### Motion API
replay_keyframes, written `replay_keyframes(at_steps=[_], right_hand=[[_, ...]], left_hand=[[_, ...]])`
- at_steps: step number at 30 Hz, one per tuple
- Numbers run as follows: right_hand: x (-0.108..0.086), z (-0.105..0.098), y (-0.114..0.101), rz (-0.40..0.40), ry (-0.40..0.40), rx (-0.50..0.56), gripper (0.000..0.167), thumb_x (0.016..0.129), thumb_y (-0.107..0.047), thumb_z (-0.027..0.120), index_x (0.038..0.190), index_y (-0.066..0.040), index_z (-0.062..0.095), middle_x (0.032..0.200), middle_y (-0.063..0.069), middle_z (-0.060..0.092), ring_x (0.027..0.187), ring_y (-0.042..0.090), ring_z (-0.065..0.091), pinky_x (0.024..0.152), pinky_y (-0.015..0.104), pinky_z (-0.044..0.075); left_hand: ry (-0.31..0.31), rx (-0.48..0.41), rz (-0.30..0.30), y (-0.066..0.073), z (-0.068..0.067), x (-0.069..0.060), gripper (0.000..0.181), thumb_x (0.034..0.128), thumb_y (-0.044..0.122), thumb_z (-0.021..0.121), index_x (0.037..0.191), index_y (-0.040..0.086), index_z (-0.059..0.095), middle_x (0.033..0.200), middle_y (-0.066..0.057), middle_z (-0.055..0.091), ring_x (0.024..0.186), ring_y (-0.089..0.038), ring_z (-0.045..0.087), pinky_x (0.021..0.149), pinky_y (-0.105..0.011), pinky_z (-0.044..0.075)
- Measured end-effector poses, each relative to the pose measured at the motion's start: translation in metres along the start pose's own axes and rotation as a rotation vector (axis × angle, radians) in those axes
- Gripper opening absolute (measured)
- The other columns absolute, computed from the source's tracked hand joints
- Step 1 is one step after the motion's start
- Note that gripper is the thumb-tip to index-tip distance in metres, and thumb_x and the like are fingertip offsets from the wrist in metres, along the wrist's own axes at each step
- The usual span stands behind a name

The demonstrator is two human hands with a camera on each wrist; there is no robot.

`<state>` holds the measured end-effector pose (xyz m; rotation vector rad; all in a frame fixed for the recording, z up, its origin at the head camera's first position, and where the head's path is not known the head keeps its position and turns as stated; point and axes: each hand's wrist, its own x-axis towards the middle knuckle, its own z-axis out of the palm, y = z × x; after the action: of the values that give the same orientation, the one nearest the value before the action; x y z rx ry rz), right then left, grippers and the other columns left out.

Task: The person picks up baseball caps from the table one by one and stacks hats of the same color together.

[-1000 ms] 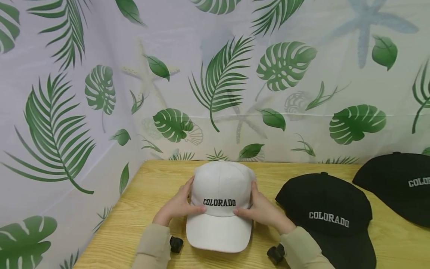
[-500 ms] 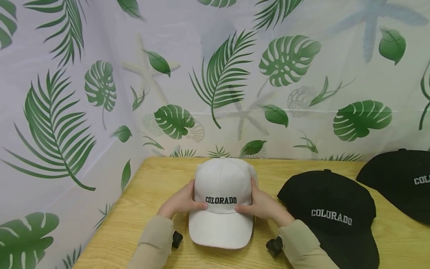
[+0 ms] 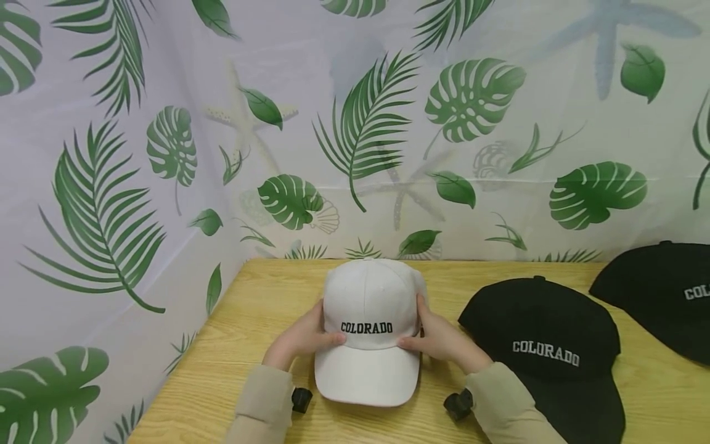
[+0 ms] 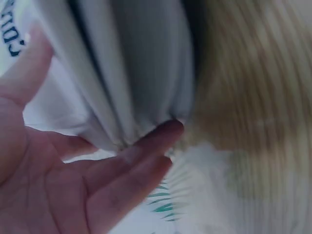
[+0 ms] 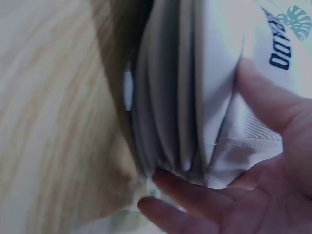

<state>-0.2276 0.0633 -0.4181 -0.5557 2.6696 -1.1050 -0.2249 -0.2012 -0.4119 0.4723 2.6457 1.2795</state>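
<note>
A white cap [image 3: 368, 376] with black COLORADO lettering sits on the wooden table, brim toward me. In both wrist views several layered white edges [image 4: 141, 63] show beneath it, like a stack of nested caps. My left hand [image 3: 302, 336] grips the stack's left side, thumb on the front near the lettering, fingers along the side. On the opposite side my right hand [image 3: 444, 336] holds it the same way, its thumb [image 5: 265, 97] pressed above the brim. The fingers' far ends are partly hidden behind the caps in the head view.
A black COLORADO cap [image 3: 540, 327] lies close to the right forearm, partly behind the sleeve. Farther right, another black cap [image 3: 660, 290] is cut off by the frame. A leaf-print cloth [image 3: 355, 123] hangs behind the table [image 3: 238, 345]. Black wrist cameras [image 3: 459, 405] hang below the wrists.
Both hands keep their hold on the white caps. The right thumb has slid slightly outward, away from the lettering. The head view has shifted a little.
</note>
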Motion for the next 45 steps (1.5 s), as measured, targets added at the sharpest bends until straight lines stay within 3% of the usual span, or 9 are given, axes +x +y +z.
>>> replay_keyframes(at_steps=[6,9,12,22,31,34,40,44,45], right_hand=[[-0.012,-0.009,-0.009,-0.021,0.000,-0.097,0.085,0.082,-0.024,0.063,0.135,0.013,0.008,0.129,0.032,0.034,0.114,0.036,0.041,0.090,0.045,0.036],[-0.023,-0.017,-0.019,-0.030,0.045,-0.193,0.071,0.084,-0.022,0.062,0.133,0.013,0.024,0.125,0.031,0.039,0.112,0.037,0.042,0.087,0.047,0.038],[-0.035,-0.026,-0.028,-0.037,0.113,-0.258,0.058,0.083,-0.021,0.062,0.128,0.007,0.039,0.122,0.027,0.045,0.111,0.038,0.044,0.085,0.049,0.038],[-0.078,-0.063,-0.027,-0.128,0.373,-0.400,0.040,0.078,-0.019,0.068,0.112,-0.001,0.058,0.105,0.016,0.058,0.091,0.031,0.056,0.070,0.044,0.046],[-0.110,-0.106,0.020,-0.192,0.613,-0.486,0.035,0.071,-0.011,0.072,0.103,0.001,0.061,0.098,0.020,0.059,0.084,0.036,0.055,0.065,0.048,0.044],[-0.117,-0.120,0.049,-0.126,0.649,-0.533,0.034,0.073,-0.015,0.071,0.101,0.002,0.060,0.095,0.021,0.058,0.079,0.036,0.054,0.060,0.047,0.042],[-0.135,-0.141,0.092,0.127,0.635,-0.613,0.040,0.077,-0.022,0.068,0.100,0.008,0.056,0.099,0.031,0.050,0.087,0.046,0.047,0.068,0.055,0.038],[-0.139,-0.153,0.104,0.159,0.633,-0.619,0.038,0.072,-0.010,0.068,0.098,0.013,0.054,0.100,0.037,0.046,0.090,0.051,0.043,0.074,0.060,0.034],[-0.137,-0.155,0.110,0.163,0.648,-0.621,0.041,0.079,-0.022,0.065,0.097,0.013,0.054,0.098,0.036,0.047,0.089,0.051,0.043,0.073,0.059,0.035]], left_hand=[[0.082,0.149,-0.084,0.016,0.001,-0.012,0.085,0.0752,0.031,0.070,0.137,-0.004,0.023,0.129,-0.024,0.038,0.119,-0.033,0.036,0.096,-0.046,0.030],[0.135,0.239,-0.143,0.026,0.000,-0.017,0.080,0.0754,0.035,0.069,0.133,-0.005,0.030,0.128,-0.025,0.038,0.117,-0.035,0.037,0.093,-0.048,0.032],[0.180,0.259,-0.155,0.035,-0.001,-0.020,0.075,0.0769,0.035,0.067,0.132,-0.004,0.035,0.128,-0.023,0.039,0.116,-0.035,0.038,0.092,-0.047,0.033],[0.254,0.283,-0.085,0.054,-0.001,-0.032,0.063,0.0792,0.031,0.066,0.127,-0.002,0.041,0.125,-0.018,0.045,0.103,-0.031,0.050,0.082,-0.042,0.043],[0.226,0.343,-0.001,0.075,0.006,-0.039,0.045,0.0779,0.031,0.067,0.109,0.001,0.053,0.104,-0.010,0.055,0.091,-0.022,0.054,0.074,-0.037,0.045],[0.198,0.353,0.048,0.079,0.010,-0.039,0.043,0.0773,0.030,0.068,0.106,0.001,0.053,0.097,-0.008,0.056,0.087,-0.022,0.054,0.072,-0.036,0.045],[0.166,0.381,0.093,0.076,0.015,-0.038,0.041,0.0765,0.029,0.069,0.104,0.002,0.054,0.092,-0.006,0.056,0.083,-0.020,0.053,0.069,-0.034,0.044],[0.172,0.384,0.083,0.074,0.015,-0.039,0.042,0.0763,0.029,0.069,0.105,0.002,0.054,0.093,-0.006,0.056,0.083,-0.019,0.053,0.069,-0.034,0.044],[0.174,0.382,0.079,0.074,0.015,-0.039,0.042,0.0763,0.029,0.069,0.105,0.002,0.054,0.093,-0.006,0.056,0.083,-0.020,0.053,0.069,-0.034,0.044]])
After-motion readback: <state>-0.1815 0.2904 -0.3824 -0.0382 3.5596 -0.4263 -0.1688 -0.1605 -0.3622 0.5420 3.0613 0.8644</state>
